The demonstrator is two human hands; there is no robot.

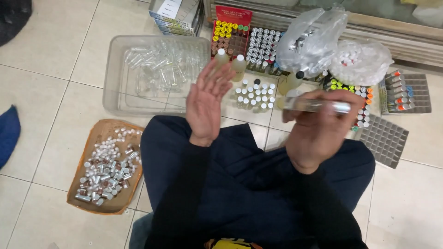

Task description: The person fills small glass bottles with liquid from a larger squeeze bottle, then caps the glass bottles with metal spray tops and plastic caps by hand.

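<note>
I sit cross-legged on a tiled floor in dark trousers. My right hand [318, 127] is raised and grips a slim clear glass tube with a silver cap [318, 105], held level. My left hand [207, 99] is lifted with the palm open and fingers spread, holding nothing. Just beyond the left fingertips stand two small bottles of pale yellow liquid with white caps [230, 63]. A third such bottle with a black cap [291, 82] leans further right.
A clear plastic tub [115, 97] holds several empty glass vials. A brown cardboard tray [92, 138] at my left knee holds silver and white caps. Racks of capped vials [262, 46], a red box [233, 27], two plastic bags [314, 37] and grey grid trays [385, 138] lie ahead.
</note>
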